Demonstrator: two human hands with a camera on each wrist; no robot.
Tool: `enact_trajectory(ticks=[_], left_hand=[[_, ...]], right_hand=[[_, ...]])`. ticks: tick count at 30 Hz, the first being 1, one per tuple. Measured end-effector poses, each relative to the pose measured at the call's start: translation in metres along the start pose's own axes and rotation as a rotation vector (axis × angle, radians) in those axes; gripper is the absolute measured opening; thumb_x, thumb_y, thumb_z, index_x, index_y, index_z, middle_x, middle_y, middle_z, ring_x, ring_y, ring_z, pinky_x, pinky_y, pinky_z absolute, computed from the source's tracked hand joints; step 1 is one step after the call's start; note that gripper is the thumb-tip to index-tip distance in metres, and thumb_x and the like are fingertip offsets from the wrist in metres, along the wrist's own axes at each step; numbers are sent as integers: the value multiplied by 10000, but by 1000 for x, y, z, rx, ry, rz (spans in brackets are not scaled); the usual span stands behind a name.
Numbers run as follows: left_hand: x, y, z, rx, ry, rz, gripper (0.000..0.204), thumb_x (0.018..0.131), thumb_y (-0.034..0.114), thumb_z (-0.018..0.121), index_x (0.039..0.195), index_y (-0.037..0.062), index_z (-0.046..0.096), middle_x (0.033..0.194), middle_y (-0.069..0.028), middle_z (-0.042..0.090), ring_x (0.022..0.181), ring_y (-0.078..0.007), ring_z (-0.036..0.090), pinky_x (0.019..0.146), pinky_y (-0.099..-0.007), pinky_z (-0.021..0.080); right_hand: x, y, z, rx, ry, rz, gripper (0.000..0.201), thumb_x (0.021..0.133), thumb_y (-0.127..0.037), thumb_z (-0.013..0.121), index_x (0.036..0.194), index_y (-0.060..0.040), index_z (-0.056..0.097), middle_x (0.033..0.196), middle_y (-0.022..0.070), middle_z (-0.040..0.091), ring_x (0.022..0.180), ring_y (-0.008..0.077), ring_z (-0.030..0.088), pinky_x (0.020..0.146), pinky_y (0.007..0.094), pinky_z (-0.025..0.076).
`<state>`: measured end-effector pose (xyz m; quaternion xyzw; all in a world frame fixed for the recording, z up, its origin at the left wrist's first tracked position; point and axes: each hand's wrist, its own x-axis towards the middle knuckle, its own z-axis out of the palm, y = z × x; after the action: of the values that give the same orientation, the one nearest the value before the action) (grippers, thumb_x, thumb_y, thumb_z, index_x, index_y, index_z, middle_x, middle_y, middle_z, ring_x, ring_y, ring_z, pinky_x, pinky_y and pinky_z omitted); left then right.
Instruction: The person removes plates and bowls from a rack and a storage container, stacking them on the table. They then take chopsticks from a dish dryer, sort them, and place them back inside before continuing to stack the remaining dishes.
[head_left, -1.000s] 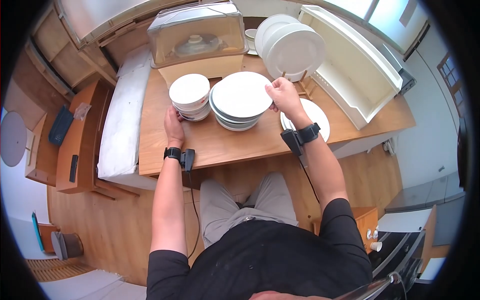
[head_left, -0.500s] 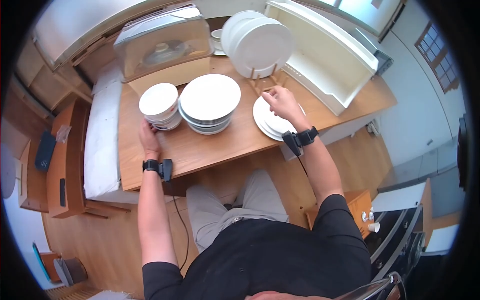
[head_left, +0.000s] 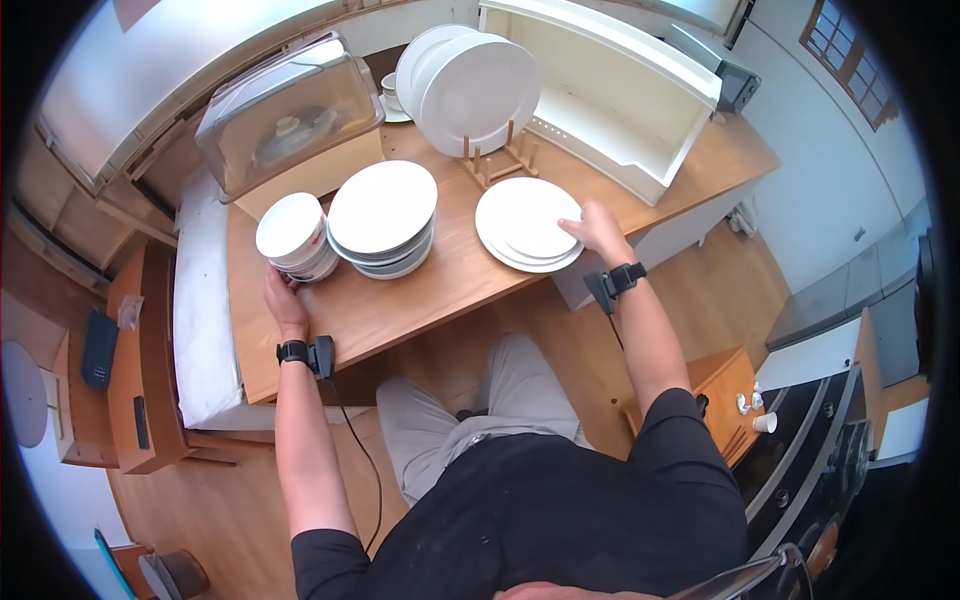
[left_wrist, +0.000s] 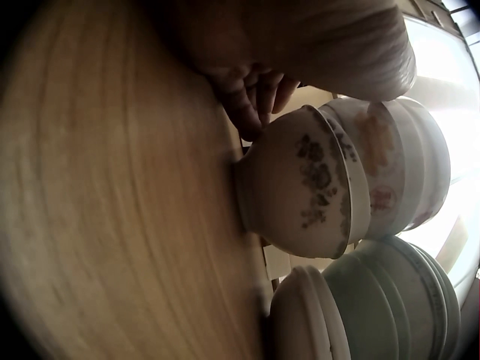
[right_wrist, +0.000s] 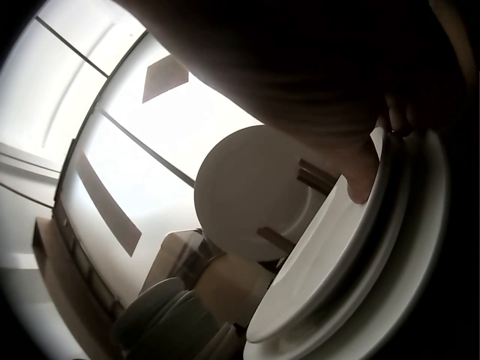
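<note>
Left hand [head_left: 283,296]: rests on the wooden table [head_left: 440,285], fingers curled against the base of the stack of bowls [head_left: 295,238]; the lowest bowl bears a floral print in the left wrist view.

Stack of deep plates [head_left: 382,215]: just right of the bowls, near the table's middle.

Covered dish box [head_left: 290,110]: behind the bowls, clear lid on.

Plate rack [head_left: 495,155]: holds upright plates [head_left: 475,90], behind the flat plates.

Flat plates [head_left: 520,225]: low stack, right of the deep plates.

Right hand [head_left: 598,229]: at the stack's right rim, thumb and fingers pinching the top plate's edge, which is tilted up off the stack.

White cabinet [head_left: 610,90]: lies far right.
</note>
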<state>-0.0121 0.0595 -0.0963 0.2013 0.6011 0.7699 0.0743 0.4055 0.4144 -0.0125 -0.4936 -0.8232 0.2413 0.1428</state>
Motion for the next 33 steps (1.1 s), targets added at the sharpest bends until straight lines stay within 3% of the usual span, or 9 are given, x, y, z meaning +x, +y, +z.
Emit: enact_trajectory(ticks=[7,10,11,14,16,19,23,28,33], left_hand=[[4,-8,-6,-3,-33,8,472,1059,438,347,1173,41,575,1000,-35,634,870,-108,609,732,-253,500],[2,-5,-3,-25,-15,1,474,1059,434,340,1151,35,579,1003,-42,636,867,-114,611,725,-261,502],[1,-3,-2,-11,-18,9,473,1059,433,339,1136,35,582,1001,-44,637,864,-115,610,723,-261,502],[1,-2,-3,35,-20,19,470,1059,431,337,1096,35,587,995,-47,638,856,-118,609,721,-263,500],[4,-8,-7,73,-22,15,467,1059,431,338,1072,37,589,988,-47,636,852,-120,609,722,-265,500],[8,-16,-10,50,-20,31,462,1059,431,342,1057,39,586,970,-41,629,838,-121,604,721,-267,496],[8,-15,-12,68,-25,12,456,1058,431,348,1053,42,585,960,-30,616,822,-112,591,715,-263,488],[0,0,1,36,6,-5,435,1056,417,348,1008,51,578,930,-11,593,793,-97,565,685,-247,465],[0,-3,-1,32,-6,33,410,1055,397,353,983,55,567,893,-2,549,765,-91,528,668,-239,451]], right_hand=[[11,27,9,134,-18,8,398,819,-294,758,721,80,663,586,160,633,500,237,640,469,364,501],[20,56,21,488,-150,67,371,857,-302,714,709,34,663,557,81,610,462,176,595,410,321,435],[6,40,3,487,-206,119,308,911,-284,644,801,2,665,602,37,616,453,115,562,375,267,382],[-3,31,-10,779,-225,184,247,944,-228,584,935,11,643,675,50,642,462,78,558,354,224,363],[-3,21,-19,817,-217,152,221,971,-182,552,1041,22,604,716,40,636,460,57,543,337,188,356],[-9,-9,-37,973,-185,111,222,1001,-178,538,1080,24,584,722,15,619,438,40,503,332,166,351],[-18,-80,-48,1055,-269,-120,221,1002,-184,530,1007,29,589,711,46,619,435,49,515,328,189,368],[-17,-162,-7,995,-358,-188,268,1002,-219,556,983,47,580,732,70,637,451,81,561,342,206,390],[-11,-199,34,902,-402,-200,272,995,-225,571,937,41,573,721,71,627,453,81,560,342,213,387]])
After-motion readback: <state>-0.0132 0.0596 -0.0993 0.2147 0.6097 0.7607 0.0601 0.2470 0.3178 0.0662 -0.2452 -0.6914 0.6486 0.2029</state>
